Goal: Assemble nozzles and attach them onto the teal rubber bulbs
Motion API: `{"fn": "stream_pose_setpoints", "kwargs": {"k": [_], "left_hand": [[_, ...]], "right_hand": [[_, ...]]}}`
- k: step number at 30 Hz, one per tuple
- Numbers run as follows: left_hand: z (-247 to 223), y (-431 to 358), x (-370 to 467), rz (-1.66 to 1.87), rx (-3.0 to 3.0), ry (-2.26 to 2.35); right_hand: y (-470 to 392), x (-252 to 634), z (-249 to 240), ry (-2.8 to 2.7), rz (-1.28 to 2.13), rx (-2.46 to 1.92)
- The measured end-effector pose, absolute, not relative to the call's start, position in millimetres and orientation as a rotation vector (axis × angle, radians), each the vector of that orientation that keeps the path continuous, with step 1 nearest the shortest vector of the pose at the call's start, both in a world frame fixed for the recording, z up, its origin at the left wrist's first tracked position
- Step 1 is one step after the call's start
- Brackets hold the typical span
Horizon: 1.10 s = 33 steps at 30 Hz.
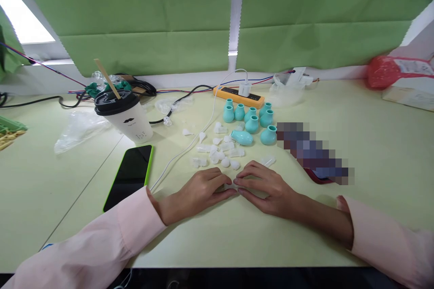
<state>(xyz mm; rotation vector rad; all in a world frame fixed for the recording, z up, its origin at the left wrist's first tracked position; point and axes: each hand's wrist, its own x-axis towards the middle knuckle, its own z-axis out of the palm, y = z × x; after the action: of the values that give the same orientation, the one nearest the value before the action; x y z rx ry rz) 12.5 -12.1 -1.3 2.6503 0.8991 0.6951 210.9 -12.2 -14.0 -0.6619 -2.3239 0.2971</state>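
My left hand (203, 189) and my right hand (266, 187) meet fingertip to fingertip low over the table. Between them is a small translucent piece (231, 186), mostly hidden by the fingers; each hand pinches at one side of it. Just beyond lie several clear plastic tubes (236, 152) and several small white bulb-shaped pieces (225, 161). Behind these stand several turquoise vase-shaped bulbs (268, 135), with one turquoise bulb (242, 137) lying on its side. One clear tube (267, 161) lies apart, near my right hand.
A black phone (130, 174) and a lidded paper cup (127, 117) stand left on the table (210, 244). A white cable (178, 154) runs to an orange power strip (239, 97). A pixelated object (312, 151) lies right; a red bag (389, 72) is far right.
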Motion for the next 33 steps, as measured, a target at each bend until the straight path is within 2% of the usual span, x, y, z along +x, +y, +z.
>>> {"fn": "stream_pose_setpoints", "kwargs": {"k": [13,27,33], "left_hand": [[-1.0,-11.9,12.3,0.725,2.671,0.859],[-4.2,-11.0,11.6,0.762,2.668,0.832],[-4.0,-10.8,11.0,0.934,2.684,0.705]], "right_hand": [[-15.0,210.9,-11.7,-2.422,0.082,-0.635],[-15.0,208.6,-14.8,-2.287,0.327,-0.630],[-12.6,206.6,-11.3,-2.140,0.419,-0.745]]}}
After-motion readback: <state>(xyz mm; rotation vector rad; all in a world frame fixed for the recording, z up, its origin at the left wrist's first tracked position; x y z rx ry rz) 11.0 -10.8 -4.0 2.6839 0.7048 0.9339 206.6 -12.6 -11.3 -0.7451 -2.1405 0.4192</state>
